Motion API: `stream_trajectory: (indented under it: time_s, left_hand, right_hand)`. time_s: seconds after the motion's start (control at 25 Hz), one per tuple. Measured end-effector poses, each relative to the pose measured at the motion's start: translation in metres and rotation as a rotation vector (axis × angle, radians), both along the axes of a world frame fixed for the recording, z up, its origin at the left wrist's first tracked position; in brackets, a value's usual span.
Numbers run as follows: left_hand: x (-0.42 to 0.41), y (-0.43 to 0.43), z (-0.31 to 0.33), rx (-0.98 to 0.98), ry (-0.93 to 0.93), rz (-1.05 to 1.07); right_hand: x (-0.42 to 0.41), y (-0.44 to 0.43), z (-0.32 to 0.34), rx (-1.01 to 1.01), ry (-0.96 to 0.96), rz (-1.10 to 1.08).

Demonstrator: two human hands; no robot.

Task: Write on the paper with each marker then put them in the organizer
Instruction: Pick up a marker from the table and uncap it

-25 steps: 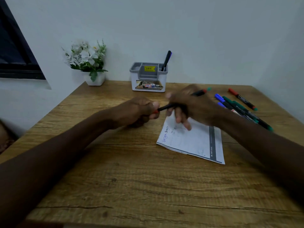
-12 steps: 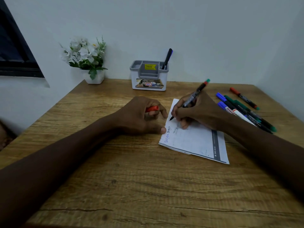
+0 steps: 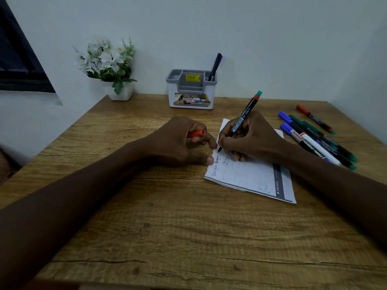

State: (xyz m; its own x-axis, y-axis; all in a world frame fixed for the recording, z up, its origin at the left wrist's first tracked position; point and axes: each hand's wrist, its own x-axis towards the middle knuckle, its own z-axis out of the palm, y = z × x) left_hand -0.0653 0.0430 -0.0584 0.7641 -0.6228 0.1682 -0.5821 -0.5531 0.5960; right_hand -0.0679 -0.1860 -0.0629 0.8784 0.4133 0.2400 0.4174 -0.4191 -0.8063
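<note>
**Marker tip on the sheet, cap held in the other hand**

Flowers in a white pot point(image 3: 121, 94) stand at the far left of the counter point(image 3: 167, 227). The left hand point(image 3: 180, 143) curls round a red cap point(image 3: 195, 133), and its thumb rests at the left edge of the paper point(image 3: 247, 176). Behind it, the organizer point(image 3: 191, 88) holds one dark marker point(image 3: 216, 65) leaning in its right compartment. The right hand point(image 3: 253, 139) pinches a black marker point(image 3: 244, 118) with its tip on the sheet near the top left corner. The spare markers point(image 3: 314, 141) lie together by the right edge.

The writing step with this marker looks to be in hand. The next move calls for lifting the tip, pressing the cap back on squarely, then carrying the marker to the organizer.

The right hand covers part of the sheet, so any fresh ink is hard to make out. The blue words along the paper's side are too small to read surely. The spare markers overlap, which leaves their count unclear.
</note>
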Motion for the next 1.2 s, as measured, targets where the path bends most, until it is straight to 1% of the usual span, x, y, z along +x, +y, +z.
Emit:
stream_trajectory:
  time_s: [0.4, 1.2]
  left_hand:
    - [0.0013, 0.0004, -0.0005, 0.005, -0.011, -0.021]
    - [0.005, 0.0002, -0.0012, -0.014, 0.006, -0.043]
  right_hand:
    - [-0.0017, -0.0011, 0.0034, -0.03, 0.005, 0.025]
    - [0.0001, 0.0014, 0.0042, -0.02, 0.06, -0.078]
